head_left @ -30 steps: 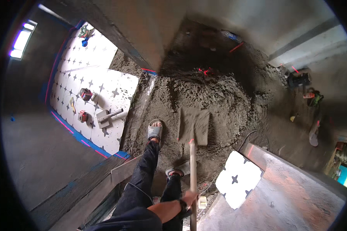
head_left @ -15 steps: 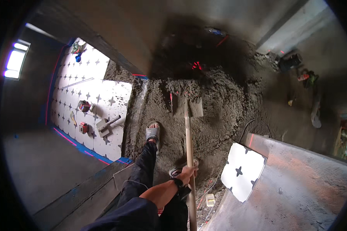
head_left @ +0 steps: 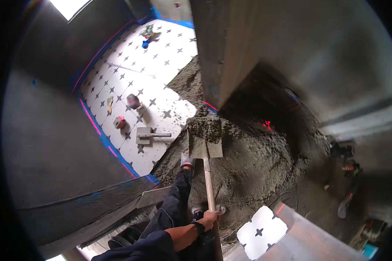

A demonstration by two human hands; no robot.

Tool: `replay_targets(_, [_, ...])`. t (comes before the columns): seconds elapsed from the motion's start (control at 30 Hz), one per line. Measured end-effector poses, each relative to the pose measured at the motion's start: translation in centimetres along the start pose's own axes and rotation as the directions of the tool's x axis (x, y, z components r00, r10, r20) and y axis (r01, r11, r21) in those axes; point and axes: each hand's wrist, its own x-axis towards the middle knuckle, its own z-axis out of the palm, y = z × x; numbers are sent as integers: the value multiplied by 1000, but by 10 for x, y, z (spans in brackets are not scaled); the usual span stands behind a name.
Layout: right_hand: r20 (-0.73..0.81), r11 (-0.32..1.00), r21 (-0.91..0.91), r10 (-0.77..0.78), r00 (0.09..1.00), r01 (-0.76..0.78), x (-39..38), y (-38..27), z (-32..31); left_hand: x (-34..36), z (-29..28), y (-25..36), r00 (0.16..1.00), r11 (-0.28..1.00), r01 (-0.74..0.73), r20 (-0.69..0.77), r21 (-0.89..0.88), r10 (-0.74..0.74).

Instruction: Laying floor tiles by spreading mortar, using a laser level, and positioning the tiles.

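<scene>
Clamps left hand [head_left: 210,219] on handle [head_left: 210,191] of shovel [head_left: 207,167]; cannot tell state of right hand, out of view | holds blade [head_left: 197,149], loaded with grey mortar [head_left: 204,129], just beside right corner of white star-patterned tiled floor [head_left: 150,87] | shows trowel [head_left: 144,135] near right edge, grey wall [head_left: 52,135] beyond blue-bordered left edge

Forms a star-patterned white tile floor [head_left: 161,87], bearing a flat trowel [head_left: 145,135], two red-and-dark objects [head_left: 120,122] and a small yellow item [head_left: 110,103]; continues alongside as rough grey mortar [head_left: 257,156].

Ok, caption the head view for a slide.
Left hand gripping a shovel loaded with grey mortar near star-patterned floor tiles.
</scene>
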Motion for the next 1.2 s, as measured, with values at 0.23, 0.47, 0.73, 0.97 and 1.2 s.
replay_targets(0.23, [109,996,71,39,993,-47,27,-84,-29,27,-67,131,992,980,-81,-115,-183,61])
replay_targets(0.47, [101,980,25,-199,975,197,81,-259,-109,46,-93,305,983,976,-93,-171,-195,60])
replay_targets(0.73, [130,965,93,-256,958,245,78,-387,-154,41,-62,472,960,955,-281,-49,-99,277])
replay_targets(0.97, [219,968,177,-214,952,177,77,-377,-159,6,-48,508,955,943,-295,-5,-156,298])
replay_targets(1.2, [365,943,326,-193,911,69,95,-265,-147,-7,-58,423,967,936,-251,-96,-245,234])
